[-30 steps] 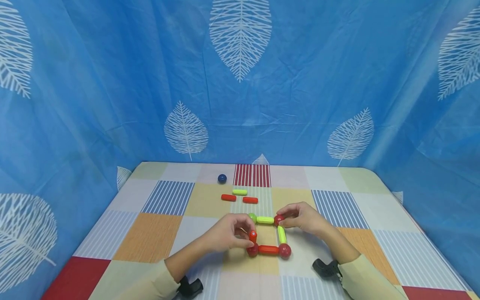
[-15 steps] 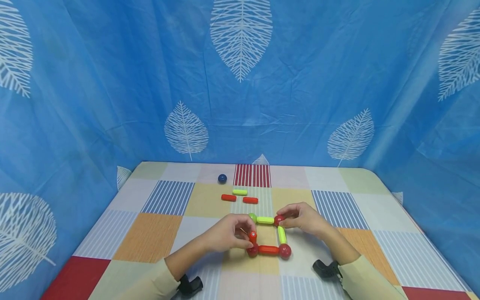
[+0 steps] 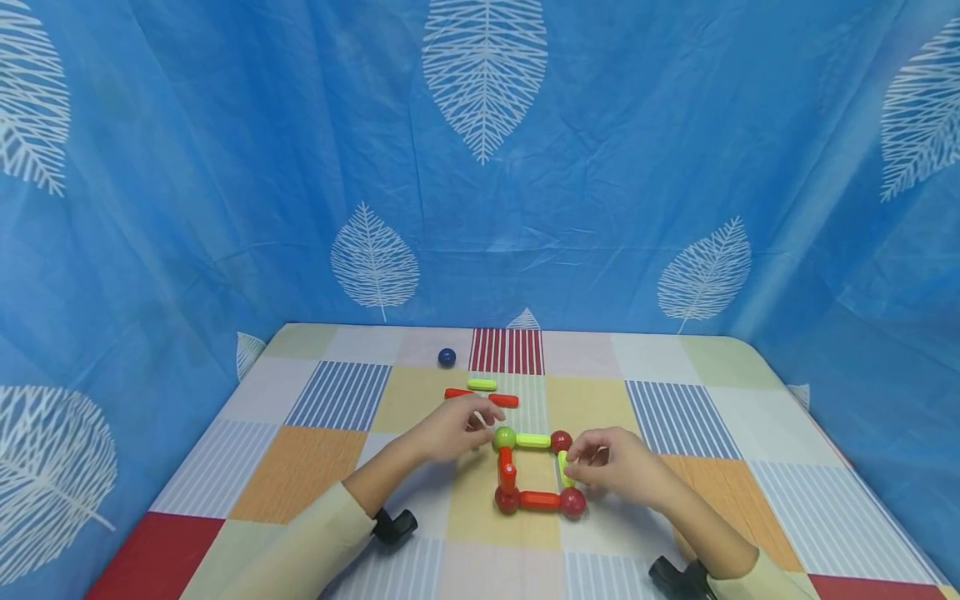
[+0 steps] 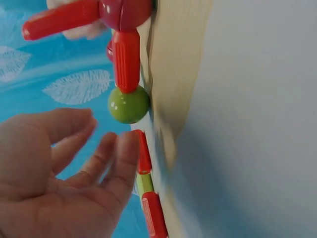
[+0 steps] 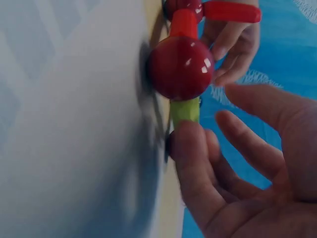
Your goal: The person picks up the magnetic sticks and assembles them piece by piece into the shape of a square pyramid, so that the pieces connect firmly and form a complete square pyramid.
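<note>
A square of toy rods and balls lies on the table, with a green ball (image 3: 505,437) at its far left corner and red balls (image 3: 573,502) at the others. Yellow-green rods (image 3: 533,440) form the far and right sides; red rods (image 3: 539,500) form the near and left. Another red rod (image 3: 509,475) stands up from the near left ball. My left hand (image 3: 457,428) hovers beside the green ball, fingers relaxed and holding nothing. Along the right side, my right hand (image 3: 622,467) has its fingers parted, one fingertip (image 5: 190,136) overlapping the yellow-green rod (image 5: 185,112).
Beyond the square lie a loose yellow-green rod (image 3: 482,384) and two loose red rods (image 3: 503,401), one partly behind my left hand. Farther back is a dark blue ball (image 3: 447,357). A blue leaf-print curtain (image 3: 570,167) surrounds the patchwork-covered table (image 3: 675,417).
My left hand has let go of the upright red rod and moved away to the green ball. My right hand has left the far right red ball and come nearer along the right side.
</note>
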Action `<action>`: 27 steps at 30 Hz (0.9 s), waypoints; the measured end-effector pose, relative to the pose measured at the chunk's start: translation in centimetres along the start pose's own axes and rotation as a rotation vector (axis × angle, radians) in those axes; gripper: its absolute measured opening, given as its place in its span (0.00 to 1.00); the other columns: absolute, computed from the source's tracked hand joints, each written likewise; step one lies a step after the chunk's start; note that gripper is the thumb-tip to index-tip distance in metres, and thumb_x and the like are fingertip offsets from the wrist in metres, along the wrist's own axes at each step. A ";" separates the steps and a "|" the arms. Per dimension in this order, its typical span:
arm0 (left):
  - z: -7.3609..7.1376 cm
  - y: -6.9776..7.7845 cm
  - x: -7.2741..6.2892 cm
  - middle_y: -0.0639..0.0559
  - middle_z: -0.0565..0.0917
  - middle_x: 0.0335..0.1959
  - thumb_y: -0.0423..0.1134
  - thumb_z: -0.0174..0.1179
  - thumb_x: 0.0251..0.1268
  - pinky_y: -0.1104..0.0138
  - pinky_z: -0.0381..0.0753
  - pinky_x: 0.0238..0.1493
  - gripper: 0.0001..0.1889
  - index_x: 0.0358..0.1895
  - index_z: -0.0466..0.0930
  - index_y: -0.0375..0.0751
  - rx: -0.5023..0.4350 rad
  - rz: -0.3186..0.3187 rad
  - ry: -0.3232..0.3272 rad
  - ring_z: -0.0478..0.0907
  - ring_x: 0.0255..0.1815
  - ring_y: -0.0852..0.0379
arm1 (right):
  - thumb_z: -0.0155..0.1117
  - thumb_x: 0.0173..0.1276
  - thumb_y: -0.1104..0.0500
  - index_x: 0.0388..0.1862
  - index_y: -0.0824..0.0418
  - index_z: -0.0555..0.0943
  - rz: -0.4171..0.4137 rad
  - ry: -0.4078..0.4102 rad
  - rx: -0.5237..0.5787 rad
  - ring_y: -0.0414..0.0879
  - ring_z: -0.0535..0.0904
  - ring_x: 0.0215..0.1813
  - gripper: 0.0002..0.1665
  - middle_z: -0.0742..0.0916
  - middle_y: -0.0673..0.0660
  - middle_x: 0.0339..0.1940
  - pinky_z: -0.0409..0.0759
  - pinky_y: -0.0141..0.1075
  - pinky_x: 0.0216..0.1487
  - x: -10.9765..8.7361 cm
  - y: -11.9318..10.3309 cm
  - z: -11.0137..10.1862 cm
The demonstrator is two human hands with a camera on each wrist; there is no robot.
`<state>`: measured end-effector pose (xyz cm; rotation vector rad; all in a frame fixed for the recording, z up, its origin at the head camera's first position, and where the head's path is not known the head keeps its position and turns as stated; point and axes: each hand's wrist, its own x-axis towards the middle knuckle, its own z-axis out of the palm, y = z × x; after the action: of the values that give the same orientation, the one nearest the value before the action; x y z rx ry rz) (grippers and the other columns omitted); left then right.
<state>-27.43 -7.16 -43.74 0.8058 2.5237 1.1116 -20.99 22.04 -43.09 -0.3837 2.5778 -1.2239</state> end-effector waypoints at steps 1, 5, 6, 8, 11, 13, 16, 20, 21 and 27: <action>0.1 0.0 0.2 0.51 0.86 0.51 0.35 0.64 0.71 0.64 0.86 0.49 0.16 0.60 0.82 0.43 0.014 -0.014 -0.005 0.83 0.48 0.56 | 0.77 0.62 0.53 0.36 0.55 0.85 -0.003 -0.045 0.012 0.44 0.81 0.29 0.10 0.84 0.52 0.29 0.79 0.34 0.27 -0.3 -0.1 0.0; 0.4 -0.1 0.9 0.52 0.85 0.57 0.37 0.64 0.72 0.66 0.85 0.47 0.18 0.63 0.82 0.47 0.028 -0.045 -0.054 0.82 0.46 0.58 | 0.81 0.57 0.55 0.37 0.57 0.84 -0.014 -0.158 0.038 0.44 0.82 0.28 0.15 0.84 0.53 0.30 0.84 0.36 0.27 -1.4 -0.6 0.4; 0.5 -0.1 1.0 0.53 0.86 0.56 0.37 0.64 0.72 0.67 0.84 0.43 0.18 0.62 0.83 0.48 0.025 -0.050 -0.064 0.82 0.41 0.58 | 0.82 0.55 0.56 0.37 0.57 0.83 -0.016 -0.167 0.036 0.44 0.83 0.28 0.16 0.84 0.53 0.31 0.84 0.36 0.27 -1.6 -0.6 0.5; 0.7 -0.1 1.2 0.55 0.86 0.54 0.37 0.65 0.71 0.68 0.80 0.35 0.16 0.60 0.85 0.49 0.025 -0.053 -0.073 0.78 0.34 0.58 | 0.83 0.53 0.57 0.37 0.56 0.83 -0.018 -0.158 0.027 0.44 0.83 0.29 0.17 0.85 0.53 0.32 0.85 0.37 0.28 -1.7 -0.7 0.7; 0.8 -0.1 1.3 0.57 0.87 0.51 0.37 0.66 0.69 0.69 0.77 0.31 0.14 0.56 0.87 0.51 0.036 -0.060 -0.056 0.75 0.31 0.58 | 0.83 0.53 0.58 0.37 0.55 0.83 -0.019 -0.134 0.011 0.44 0.83 0.30 0.16 0.86 0.52 0.33 0.86 0.36 0.29 -1.7 -0.7 0.9; 0.9 -0.1 1.4 0.57 0.87 0.51 0.37 0.68 0.68 0.69 0.79 0.33 0.14 0.55 0.88 0.51 0.038 -0.064 -0.045 0.76 0.34 0.58 | 0.83 0.53 0.58 0.37 0.54 0.84 -0.023 -0.119 -0.004 0.44 0.83 0.30 0.15 0.87 0.51 0.34 0.85 0.36 0.29 -1.7 -0.7 1.0; 0.9 -0.2 1.5 0.57 0.87 0.52 0.37 0.69 0.67 0.69 0.82 0.38 0.14 0.54 0.88 0.50 0.029 -0.067 -0.037 0.79 0.39 0.58 | 0.83 0.53 0.57 0.37 0.53 0.85 -0.028 -0.100 -0.018 0.45 0.83 0.31 0.15 0.88 0.49 0.34 0.85 0.36 0.30 -1.4 -0.7 0.9; 0.7 -0.5 1.3 0.58 0.87 0.51 0.37 0.69 0.66 0.68 0.84 0.44 0.13 0.53 0.87 0.50 0.021 -0.078 -0.040 0.81 0.43 0.59 | 0.83 0.54 0.57 0.38 0.53 0.86 -0.032 -0.090 -0.021 0.46 0.83 0.33 0.14 0.88 0.49 0.35 0.85 0.35 0.31 -0.7 -0.2 0.7; 0.6 -0.7 1.2 0.58 0.87 0.50 0.37 0.69 0.66 0.67 0.85 0.45 0.13 0.53 0.87 0.51 0.022 -0.080 -0.043 0.81 0.44 0.59 | 0.82 0.54 0.58 0.39 0.53 0.87 -0.036 -0.088 -0.019 0.46 0.83 0.34 0.14 0.89 0.49 0.36 0.85 0.35 0.32 -0.4 0.0 0.6; -0.2 -1.2 0.3 0.57 0.84 0.45 0.35 0.72 0.62 0.65 0.84 0.48 0.15 0.52 0.86 0.51 0.036 -0.060 -0.075 0.78 0.43 0.57 | 0.80 0.56 0.61 0.45 0.55 0.88 -0.072 -0.074 -0.018 0.46 0.83 0.38 0.16 0.90 0.51 0.40 0.83 0.33 0.36 1.8 1.3 -0.3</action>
<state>-28.21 -7.82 -44.49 0.7606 2.4953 1.0001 -22.97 22.46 -44.15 -0.5197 2.5342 -1.1873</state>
